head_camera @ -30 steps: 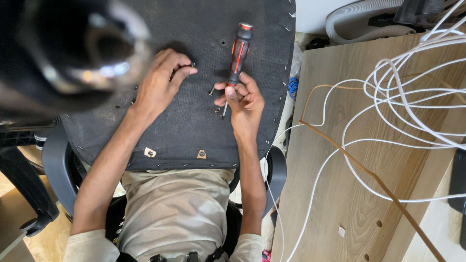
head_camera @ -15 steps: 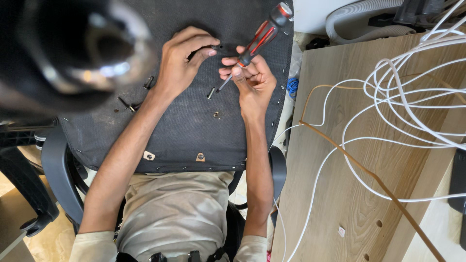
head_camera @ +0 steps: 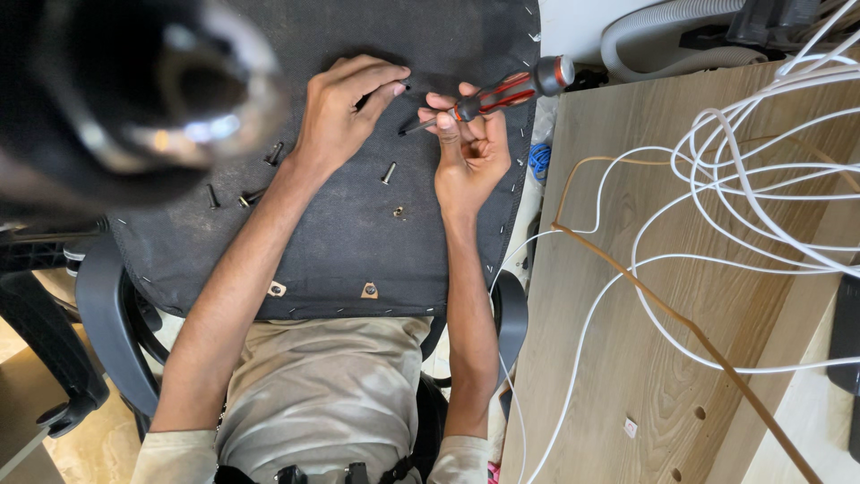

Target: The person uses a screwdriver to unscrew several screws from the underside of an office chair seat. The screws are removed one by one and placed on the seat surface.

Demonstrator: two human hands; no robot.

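A black fabric-covered chair seat underside [head_camera: 358,242] lies across my lap. My right hand [head_camera: 470,148] grips a red and black screwdriver [head_camera: 502,92], its handle pointing right and its tip aimed left towards my left fingertips. My left hand [head_camera: 336,116] pinches a small dark screw [head_camera: 399,85] against the seat near the top. A loose bolt [head_camera: 388,172] and a small fitting [head_camera: 399,212] lie on the seat below my hands. More loose bolts [head_camera: 260,175] lie at the left.
A blurred black and chrome chair base [head_camera: 134,99] fills the upper left. A wooden panel [head_camera: 663,296] at the right carries tangled white cables [head_camera: 770,170] and a tan cord [head_camera: 681,323]. A grey hose [head_camera: 663,27] lies at the top right. A black armrest [head_camera: 103,314] curves at the left.
Both hands moved up the seat from its middle to its top. The screwdriver swung from upright to nearly level, handle now pointing right. Bolts at the left are now uncovered.
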